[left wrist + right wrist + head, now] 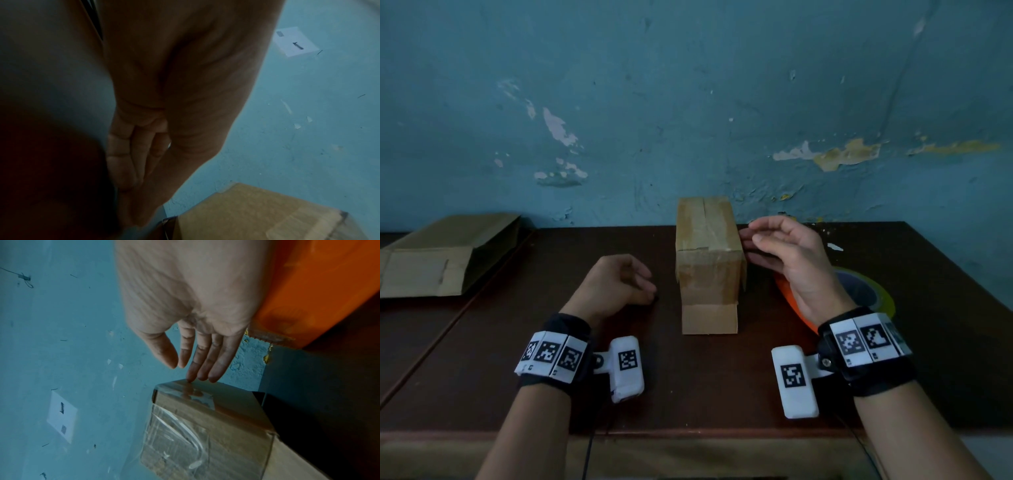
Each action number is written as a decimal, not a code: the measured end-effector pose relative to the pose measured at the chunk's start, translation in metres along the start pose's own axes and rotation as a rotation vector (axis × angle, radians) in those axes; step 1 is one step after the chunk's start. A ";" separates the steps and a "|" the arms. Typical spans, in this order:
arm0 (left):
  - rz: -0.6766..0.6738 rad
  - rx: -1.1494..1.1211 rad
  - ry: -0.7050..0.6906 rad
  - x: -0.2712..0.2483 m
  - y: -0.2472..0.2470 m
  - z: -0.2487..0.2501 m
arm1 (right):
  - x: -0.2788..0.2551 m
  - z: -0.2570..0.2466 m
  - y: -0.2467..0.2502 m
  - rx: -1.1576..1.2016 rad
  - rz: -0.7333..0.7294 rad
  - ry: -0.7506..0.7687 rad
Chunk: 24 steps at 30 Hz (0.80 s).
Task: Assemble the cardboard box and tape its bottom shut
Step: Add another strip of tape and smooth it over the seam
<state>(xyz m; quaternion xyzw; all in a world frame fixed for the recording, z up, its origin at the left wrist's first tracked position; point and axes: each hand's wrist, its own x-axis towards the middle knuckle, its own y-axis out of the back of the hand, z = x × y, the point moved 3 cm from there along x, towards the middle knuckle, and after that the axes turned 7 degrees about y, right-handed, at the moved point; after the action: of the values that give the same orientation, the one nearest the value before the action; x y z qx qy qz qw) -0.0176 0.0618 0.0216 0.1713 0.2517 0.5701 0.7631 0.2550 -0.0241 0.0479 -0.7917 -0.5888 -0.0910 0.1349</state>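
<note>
Sitting between both hands, box (708, 260) runs near-to-far; right hand (787, 253) relaxed, fingertips touching it; left hand (616, 284) loosely curled, holding nothing.

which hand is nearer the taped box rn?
Right. The right hand has its fingertips at the taped box, on its right side; the left hand rests on the table, apart from its left side.
</note>
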 end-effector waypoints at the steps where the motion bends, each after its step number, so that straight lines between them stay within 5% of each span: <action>1: -0.015 0.007 0.013 0.000 -0.001 -0.001 | 0.000 -0.001 0.000 0.001 0.000 0.001; 8: 0.052 0.033 0.024 -0.003 0.000 0.003 | -0.001 -0.003 0.002 0.008 0.010 0.008; 24: -0.040 0.075 0.014 -0.002 -0.003 0.003 | 0.000 0.000 -0.001 0.010 0.001 0.000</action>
<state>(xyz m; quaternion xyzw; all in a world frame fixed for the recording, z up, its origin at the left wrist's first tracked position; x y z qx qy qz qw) -0.0138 0.0592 0.0230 0.1906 0.2818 0.5459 0.7657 0.2538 -0.0241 0.0478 -0.7913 -0.5889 -0.0880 0.1388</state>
